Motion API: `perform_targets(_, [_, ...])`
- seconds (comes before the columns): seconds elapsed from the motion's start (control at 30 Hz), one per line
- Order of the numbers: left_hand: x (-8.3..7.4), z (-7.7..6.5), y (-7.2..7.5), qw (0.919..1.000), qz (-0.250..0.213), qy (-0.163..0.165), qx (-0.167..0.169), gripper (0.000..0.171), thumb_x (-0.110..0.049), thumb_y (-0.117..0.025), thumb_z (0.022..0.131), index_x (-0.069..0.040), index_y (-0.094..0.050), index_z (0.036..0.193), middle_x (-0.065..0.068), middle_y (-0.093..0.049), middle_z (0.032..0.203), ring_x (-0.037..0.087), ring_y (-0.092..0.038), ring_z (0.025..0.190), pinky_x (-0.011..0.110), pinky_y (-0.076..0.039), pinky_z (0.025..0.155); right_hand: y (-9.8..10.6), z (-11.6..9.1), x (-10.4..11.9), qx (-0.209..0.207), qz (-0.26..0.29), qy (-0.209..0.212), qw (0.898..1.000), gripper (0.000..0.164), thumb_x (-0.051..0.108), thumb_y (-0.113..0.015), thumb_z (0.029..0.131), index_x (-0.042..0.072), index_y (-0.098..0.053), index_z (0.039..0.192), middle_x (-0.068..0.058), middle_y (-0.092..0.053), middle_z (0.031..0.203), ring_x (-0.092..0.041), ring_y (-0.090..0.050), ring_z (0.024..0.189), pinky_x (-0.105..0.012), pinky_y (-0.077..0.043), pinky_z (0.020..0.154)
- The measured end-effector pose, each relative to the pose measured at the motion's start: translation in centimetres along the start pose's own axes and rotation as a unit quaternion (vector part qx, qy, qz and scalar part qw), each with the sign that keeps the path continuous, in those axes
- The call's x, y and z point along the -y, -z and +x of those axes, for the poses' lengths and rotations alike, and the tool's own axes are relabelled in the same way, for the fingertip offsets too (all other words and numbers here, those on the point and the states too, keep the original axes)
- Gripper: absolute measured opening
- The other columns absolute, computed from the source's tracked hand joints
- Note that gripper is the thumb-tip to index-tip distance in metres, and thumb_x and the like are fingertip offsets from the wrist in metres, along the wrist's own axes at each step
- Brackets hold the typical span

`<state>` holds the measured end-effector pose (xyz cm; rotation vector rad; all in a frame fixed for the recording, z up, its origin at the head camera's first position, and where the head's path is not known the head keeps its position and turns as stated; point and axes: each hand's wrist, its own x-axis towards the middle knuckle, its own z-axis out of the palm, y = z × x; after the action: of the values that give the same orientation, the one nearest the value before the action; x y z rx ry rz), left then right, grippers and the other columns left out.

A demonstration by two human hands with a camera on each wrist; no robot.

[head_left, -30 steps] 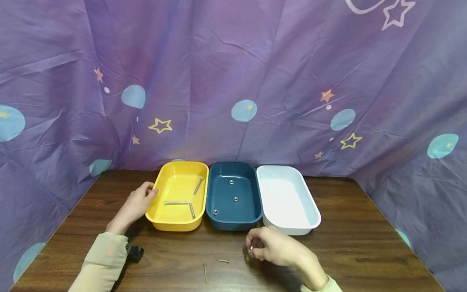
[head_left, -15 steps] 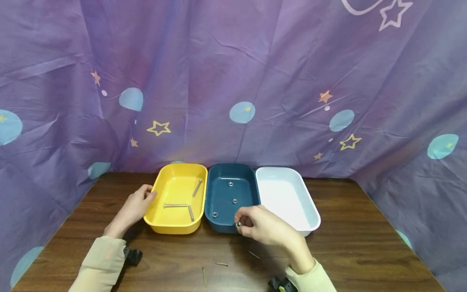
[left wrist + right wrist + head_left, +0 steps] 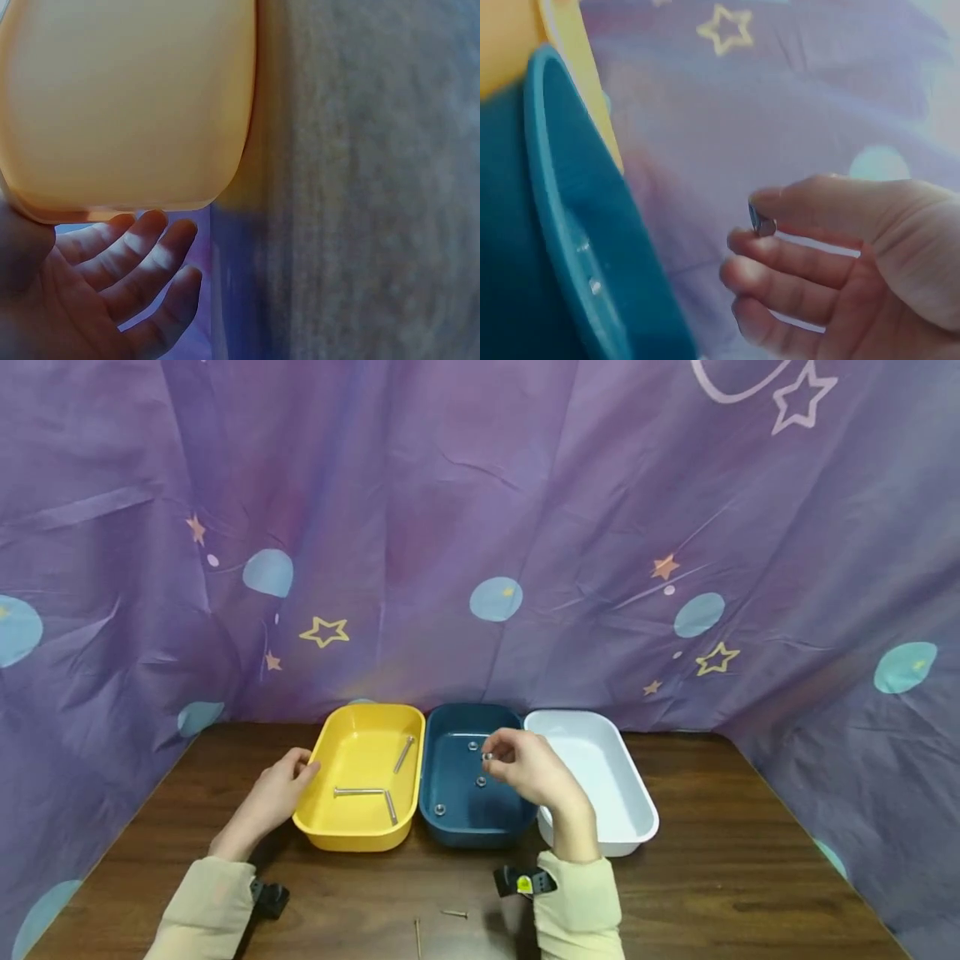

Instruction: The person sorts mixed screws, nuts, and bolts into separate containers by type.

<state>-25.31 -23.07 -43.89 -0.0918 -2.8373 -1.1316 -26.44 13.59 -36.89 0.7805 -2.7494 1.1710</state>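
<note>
My right hand [image 3: 528, 764] is over the dark blue tray [image 3: 474, 837], pinching a small metal nut [image 3: 763, 221] between thumb and index finger; the other fingers curl loosely below. Several similar nuts lie on the tray's floor, one nut [image 3: 440, 810] near its front left corner. At the left side of the yellow tray [image 3: 356, 842], my left hand [image 3: 273, 789] holds the rim, thumb over the edge and fingers along the outer wall, as the left wrist view shows. Long silver bolts, one bolt [image 3: 403, 754] at the right side, lie inside the yellow tray.
A white tray [image 3: 600, 847] stands right of the blue one, all three in a row on the brown wooden table [image 3: 720, 877]. Two brass-coloured screws, one screw [image 3: 454, 913] lying crosswise, are near the front. A purple patterned cloth [image 3: 435, 527] hangs behind.
My right hand has carried the nut from the table in front of the trays up and forward over the blue tray. The left hand stays at the yellow tray's rim.
</note>
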Motion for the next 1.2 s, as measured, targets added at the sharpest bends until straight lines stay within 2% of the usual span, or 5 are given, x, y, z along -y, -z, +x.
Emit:
perform_targets(0.3, [0.1, 0.1, -0.2, 1.0, -0.002, 0.001, -0.004, 0.031, -0.018, -0.047, 0.104, 0.007, -0.05, 0.122, 0.016, -0.061, 0.096, 0.025, -0.058, 0.081, 0.036, -0.047, 0.068, -1.3, 0.7, -3.6, -0.072, 0.072, -0.085, 0.991, 0.01, -0.001, -0.07, 0.084, 0.002, -0.066, 0.092, -0.003, -0.064, 0.073, -0.028, -0.064, 0.067, -0.029, -0.048, 0.059])
perform_targets(0.57, [0.0, 0.2, -0.2, 0.9998, 0.0, -0.003, -0.017, 0.028, -0.017, -0.048, 0.102, 0.006, -0.052, 0.118, 0.014, -0.061, 0.093, 0.024, -0.058, 0.079, 0.035, -0.047, 0.067, -2.1, 1.8, -3.5, -0.103, 0.071, -0.077, 0.989, 0.008, 0.001, -0.072, 0.084, 0.002, -0.065, 0.089, -0.001, -0.061, 0.068, -0.016, -0.059, 0.06, -0.029, -0.048, 0.058])
perform_targets(0.77, [0.0, -0.4, 0.1, 0.9998, -0.009, 0.006, -0.016, 0.03, -0.018, -0.048, 0.103, 0.007, -0.05, 0.12, 0.016, -0.061, 0.095, 0.024, -0.059, 0.08, 0.036, -0.048, 0.068, -3.6, 2.5, -3.7, -0.106, 0.048, -0.092, 0.989, 0.008, 0.002, -0.073, 0.083, 0.002, -0.066, 0.088, -0.001, -0.063, 0.067, -0.019, -0.063, 0.059, -0.029, -0.047, 0.055])
perform_targets(1.03, [0.5, -0.6, -0.5, 0.9994, -0.027, 0.022, -0.009, 0.029, -0.017, -0.049, 0.102, 0.006, -0.051, 0.121, 0.015, -0.061, 0.096, 0.024, -0.059, 0.081, 0.035, -0.047, 0.069, -3.9, 2.5, -3.8, -0.11, 0.072, -0.112, 0.985, 0.031, 0.006, -0.07, 0.087, -0.001, -0.061, 0.116, -0.013, -0.07, 0.094, -0.023, -0.07, 0.071, -0.034, -0.054, 0.065])
perform_targets(1.2, [0.7, -0.1, -0.7, 0.999, -0.037, 0.016, -0.019, 0.029, -0.018, -0.049, 0.102, 0.005, -0.051, 0.121, 0.016, -0.061, 0.096, 0.025, -0.058, 0.082, 0.034, -0.047, 0.069, -2.9, 2.4, -3.4, -0.119, 0.09, -0.089, 0.985, 0.028, 0.008, -0.066, 0.09, -0.001, -0.062, 0.116, -0.014, -0.068, 0.098, -0.032, -0.07, 0.079, -0.035, -0.054, 0.067])
